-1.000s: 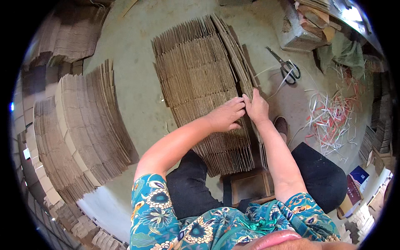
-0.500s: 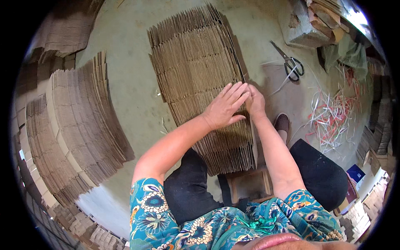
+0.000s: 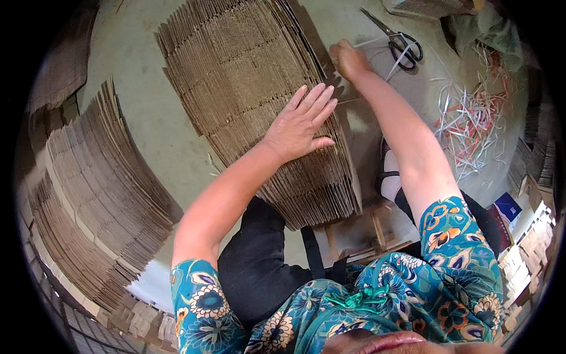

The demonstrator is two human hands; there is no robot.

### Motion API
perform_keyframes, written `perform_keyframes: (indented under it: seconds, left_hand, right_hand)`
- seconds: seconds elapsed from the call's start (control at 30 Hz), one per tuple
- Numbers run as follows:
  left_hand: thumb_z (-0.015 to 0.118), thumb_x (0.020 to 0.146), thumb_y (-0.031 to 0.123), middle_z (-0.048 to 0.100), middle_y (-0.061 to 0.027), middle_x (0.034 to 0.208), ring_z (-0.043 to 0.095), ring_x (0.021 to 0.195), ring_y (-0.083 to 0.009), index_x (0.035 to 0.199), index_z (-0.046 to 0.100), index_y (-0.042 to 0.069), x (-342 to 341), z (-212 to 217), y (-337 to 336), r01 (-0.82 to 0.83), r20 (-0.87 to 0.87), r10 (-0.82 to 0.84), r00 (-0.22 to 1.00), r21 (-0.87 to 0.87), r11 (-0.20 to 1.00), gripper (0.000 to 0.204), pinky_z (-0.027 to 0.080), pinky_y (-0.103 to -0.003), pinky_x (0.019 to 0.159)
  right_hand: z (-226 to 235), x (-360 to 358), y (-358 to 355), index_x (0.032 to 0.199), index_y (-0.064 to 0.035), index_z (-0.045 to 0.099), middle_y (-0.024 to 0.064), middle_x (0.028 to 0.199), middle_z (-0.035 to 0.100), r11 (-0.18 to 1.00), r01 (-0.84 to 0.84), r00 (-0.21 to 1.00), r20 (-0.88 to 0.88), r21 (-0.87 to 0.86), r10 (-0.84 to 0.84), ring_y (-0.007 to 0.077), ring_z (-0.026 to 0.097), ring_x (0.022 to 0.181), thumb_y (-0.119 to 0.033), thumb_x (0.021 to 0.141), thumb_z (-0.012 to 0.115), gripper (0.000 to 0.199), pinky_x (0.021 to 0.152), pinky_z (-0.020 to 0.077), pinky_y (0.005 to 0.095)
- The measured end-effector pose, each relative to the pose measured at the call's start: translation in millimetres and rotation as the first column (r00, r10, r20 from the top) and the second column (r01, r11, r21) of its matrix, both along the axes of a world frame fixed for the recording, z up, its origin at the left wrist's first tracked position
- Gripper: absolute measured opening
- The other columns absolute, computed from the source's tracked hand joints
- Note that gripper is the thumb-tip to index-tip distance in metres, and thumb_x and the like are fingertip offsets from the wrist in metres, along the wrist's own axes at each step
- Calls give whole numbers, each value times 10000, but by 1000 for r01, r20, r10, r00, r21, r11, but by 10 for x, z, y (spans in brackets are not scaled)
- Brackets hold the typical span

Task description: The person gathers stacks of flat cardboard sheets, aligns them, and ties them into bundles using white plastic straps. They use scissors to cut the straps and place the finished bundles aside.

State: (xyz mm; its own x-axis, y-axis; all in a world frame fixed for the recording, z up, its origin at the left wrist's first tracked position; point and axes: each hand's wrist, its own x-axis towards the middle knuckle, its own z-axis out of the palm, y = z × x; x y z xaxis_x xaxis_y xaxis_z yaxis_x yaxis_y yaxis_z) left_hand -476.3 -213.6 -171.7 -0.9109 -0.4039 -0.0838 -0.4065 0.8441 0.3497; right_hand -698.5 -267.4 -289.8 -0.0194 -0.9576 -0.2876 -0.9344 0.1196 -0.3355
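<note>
A long bundle of folded brown cardboard pieces [image 3: 236,65], stood on edge and pressed side by side, reaches from my lap toward the far side. My left hand [image 3: 300,121] lies flat on its top near the right edge, palm down, with fingers spread. Off the right side of the bundle is my right hand [image 3: 352,61], its fingers pinched on a narrow white plastic strap [image 3: 370,41]. That strap runs right, toward the black-handled scissors [image 3: 405,50] on the floor. A thin pale line shows between the bundle and my right forearm.
More folded cardboard [image 3: 109,177] stands in rows at the left. A tangle of white and red strap scraps [image 3: 469,130] lies on the floor at the right. Close to my legs is a wooden frame [image 3: 377,230]. A dark blue packet [image 3: 507,206] sits at the lower right.
My right hand has left the bundle's edge beside my left hand and moved far and right, toward the scissors. My left hand stays on the cardboard. The whole view has shifted.
</note>
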Motion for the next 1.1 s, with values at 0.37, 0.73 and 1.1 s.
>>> perform_keyframes:
  seconds: [0.37, 0.73, 1.1]
  left_hand:
    - [521, 787, 580, 302, -126, 1442, 213, 1366, -281, 1318, 412, 29, -34, 19, -16, -1, 11, 1, 1000, 24, 1000, 773, 153, -439, 1124]
    - [570, 808, 492, 296, -142, 1442, 222, 1364, -294, 1346, 365, 23, 83, 56, -70, 23, -145, -10, 989, 90, 996, 742, 159, -434, 1129]
    - [635, 768, 430, 284, -159, 1443, 167, 1378, -329, 1387, 300, 27, 201, 23, -484, -81, -220, 85, 972, 24, 996, 811, 183, -442, 1130]
  right_hand:
    - [114, -104, -414, 987, -54, 585, 207, 825, 632, 997, -9, 994, -109, -78, 0, 391, 614, 755, -114, 823, 494, 197, 650, 475, 485]
    - [1868, 325, -422, 986, -49, 617, 10, 725, 642, 853, -349, 573, 809, 387, -132, 21, 429, 430, -197, 856, 584, 200, 405, 352, 184]
    - [2190, 515, -391, 958, -23, 630, 28, 761, 637, 927, -326, 548, 836, 185, 25, 60, 553, 554, -72, 863, 566, 124, 526, 467, 205]
